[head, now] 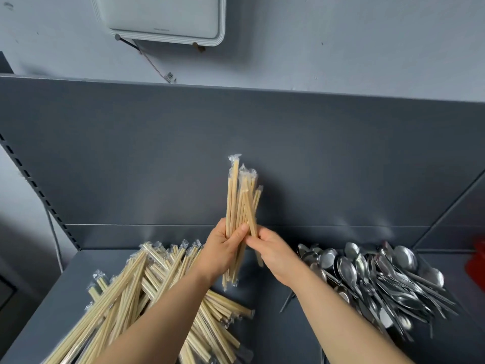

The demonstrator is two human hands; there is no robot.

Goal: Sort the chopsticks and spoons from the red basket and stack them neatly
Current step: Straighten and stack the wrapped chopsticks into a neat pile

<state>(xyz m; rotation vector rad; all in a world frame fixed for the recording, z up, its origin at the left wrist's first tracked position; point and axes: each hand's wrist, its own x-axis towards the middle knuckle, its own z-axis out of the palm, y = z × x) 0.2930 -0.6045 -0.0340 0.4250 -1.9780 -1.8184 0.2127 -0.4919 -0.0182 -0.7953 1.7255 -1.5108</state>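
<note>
My left hand (223, 248) grips a bundle of plastic-wrapped wooden chopsticks (240, 203), held nearly upright above the shelf. My right hand (273, 250) pinches one or two of those chopsticks at the bundle's right side. A loose pile of wrapped chopsticks (147, 292) lies on the grey shelf (265, 327) at the left, partly hidden by my left forearm. A heap of steel spoons (378, 279) lies at the right. A red basket edge (476, 266) shows at the far right.
The shelf has a tall grey back panel (236, 143) and a slotted upright post (39, 190) at the left. A white device (162, 17) hangs on the wall above. One spoon handle (287, 302) sticks out toward the shelf's middle.
</note>
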